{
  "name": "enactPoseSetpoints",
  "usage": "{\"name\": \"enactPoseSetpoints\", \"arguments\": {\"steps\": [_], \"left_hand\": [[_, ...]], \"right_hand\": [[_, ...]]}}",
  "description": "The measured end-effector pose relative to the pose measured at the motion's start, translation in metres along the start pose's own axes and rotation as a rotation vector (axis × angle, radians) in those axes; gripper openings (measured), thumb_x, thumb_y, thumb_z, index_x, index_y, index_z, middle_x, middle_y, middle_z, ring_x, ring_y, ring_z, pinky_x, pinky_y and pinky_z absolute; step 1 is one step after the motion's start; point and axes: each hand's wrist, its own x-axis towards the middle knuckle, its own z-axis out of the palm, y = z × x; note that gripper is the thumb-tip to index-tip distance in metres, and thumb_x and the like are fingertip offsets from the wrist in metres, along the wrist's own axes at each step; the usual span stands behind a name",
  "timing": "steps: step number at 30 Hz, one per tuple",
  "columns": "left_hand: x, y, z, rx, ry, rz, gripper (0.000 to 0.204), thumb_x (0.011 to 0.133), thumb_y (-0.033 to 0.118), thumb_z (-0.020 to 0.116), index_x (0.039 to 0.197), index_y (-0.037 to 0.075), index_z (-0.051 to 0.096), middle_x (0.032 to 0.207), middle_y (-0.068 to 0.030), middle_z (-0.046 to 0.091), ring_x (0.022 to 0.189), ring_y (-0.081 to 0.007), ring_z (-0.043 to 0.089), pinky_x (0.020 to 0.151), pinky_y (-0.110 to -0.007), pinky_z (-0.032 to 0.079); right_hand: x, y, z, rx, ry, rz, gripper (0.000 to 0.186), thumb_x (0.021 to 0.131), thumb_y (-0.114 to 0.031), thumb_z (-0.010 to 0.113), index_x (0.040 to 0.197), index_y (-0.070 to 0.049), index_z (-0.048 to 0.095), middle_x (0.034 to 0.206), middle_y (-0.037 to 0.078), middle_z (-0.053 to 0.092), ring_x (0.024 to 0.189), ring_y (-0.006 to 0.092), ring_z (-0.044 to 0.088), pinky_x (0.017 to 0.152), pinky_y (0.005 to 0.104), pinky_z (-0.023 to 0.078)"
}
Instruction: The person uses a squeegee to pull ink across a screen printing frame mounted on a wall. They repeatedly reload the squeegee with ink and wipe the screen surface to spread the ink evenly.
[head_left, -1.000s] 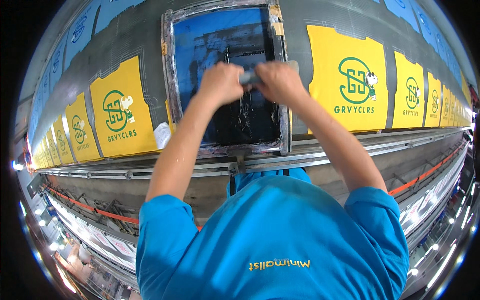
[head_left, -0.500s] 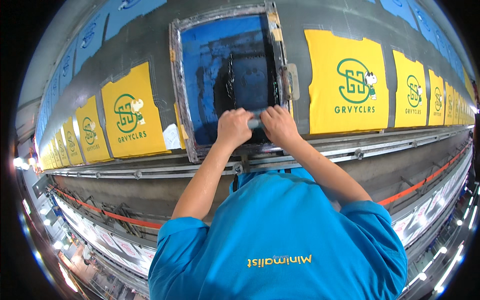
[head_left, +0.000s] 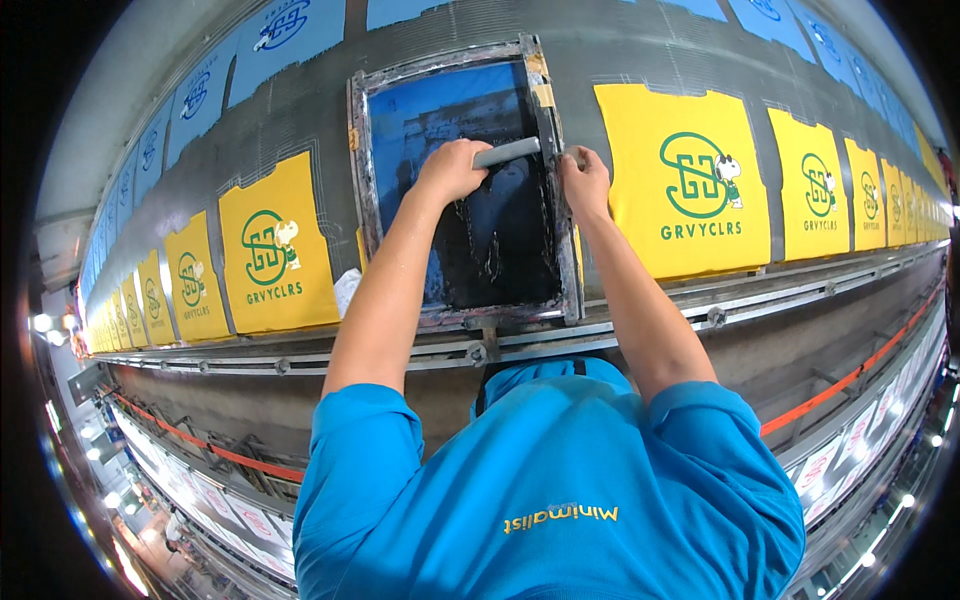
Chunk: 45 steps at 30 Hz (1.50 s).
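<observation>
A screen-printing frame [head_left: 362, 225] with blue mesh lies on the dark table, black ink spread over its middle and near part. My left hand [head_left: 452, 172] is closed round the left end of a squeegee [head_left: 508, 153], whose grey handle crosses the upper half of the mesh. The blade and what it touches are hard to make out. At the frame's right side, my right hand [head_left: 586, 182] has its fingers curled on the tab at the edge, which they mostly cover. A yellow shirt panel shows a sliver beside the frame's left edge.
Printed yellow shirt panels [head_left: 690, 240] lie in a row left and right of the frame. Blue panels [head_left: 285, 50] line the table's far side. A metal rail [head_left: 420, 348] runs along the near edge, and a white scrap [head_left: 346, 290] lies by the frame's left side.
Both hands were together on the squeegee at the frame's near end. The left hand has carried it away from me; the right hand has let go and moved to the frame's right edge.
</observation>
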Motion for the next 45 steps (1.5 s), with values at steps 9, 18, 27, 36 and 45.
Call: {"name": "enactPoseSetpoints", "arguments": {"steps": [9,18,27,36,45], "left_hand": [[-0.182,0.037,0.101,0.065,0.160,0.111,0.071,0.072,-0.002,0.073,0.142,0.012,0.067,0.146,-0.0143,0.064,0.140,-0.0365,0.057,0.115,-0.052,0.044],[-0.241,0.022,0.045,-0.148,0.153,0.092,0.068,0.073,0.000,0.074,0.140,0.008,0.066,0.146,-0.0129,0.062,0.139,-0.0347,0.056,0.117,-0.049,0.041],[-0.331,-0.193,-0.053,-0.095,0.102,0.023,0.063,0.074,0.004,0.080,0.136,0.011,0.072,0.142,-0.0130,0.068,0.135,-0.0343,0.060,0.114,-0.050,0.046],[-0.392,-0.306,-0.113,0.010,-0.063,-0.086,0.062,0.083,0.008,0.080,0.144,0.014,0.067,0.145,-0.0115,0.064,0.138,-0.0346,0.056,0.116,-0.050,0.044],[-0.341,-0.359,-0.185,-0.091,-0.016,0.068,0.045,0.090,0.012,0.079,0.134,0.013,0.073,0.128,-0.0124,0.073,0.117,-0.0373,0.067,0.102,-0.045,0.053]], "right_hand": [[-0.008,-0.014,-0.016,-0.046,-0.021,-0.152,0.046,0.100,-0.030,0.073,0.135,-0.001,0.069,0.127,0.023,0.073,0.115,0.0341,0.073,0.100,0.0429,0.056],[-0.065,-0.105,0.009,0.290,-0.065,-0.189,0.036,0.106,-0.021,0.073,0.137,-0.003,0.067,0.083,0.001,0.066,0.069,0.0075,0.058,0.060,0.0257,0.045],[-0.181,-0.111,0.246,-0.014,0.013,-0.115,0.043,0.102,-0.031,0.071,0.138,-0.006,0.068,0.091,0.014,0.072,0.082,0.0238,0.067,0.081,0.0409,0.054],[-0.254,-0.129,0.387,0.072,0.044,-0.062,0.034,0.099,-0.024,0.071,0.131,-0.011,0.071,0.106,0.020,0.079,0.099,0.0373,0.077,0.090,0.0449,0.058],[-0.267,-0.123,0.416,-0.159,0.003,-0.049,0.042,0.098,-0.031,0.072,0.137,-0.015,0.067,0.116,0.021,0.077,0.106,0.0388,0.076,0.096,0.0458,0.057]]}}
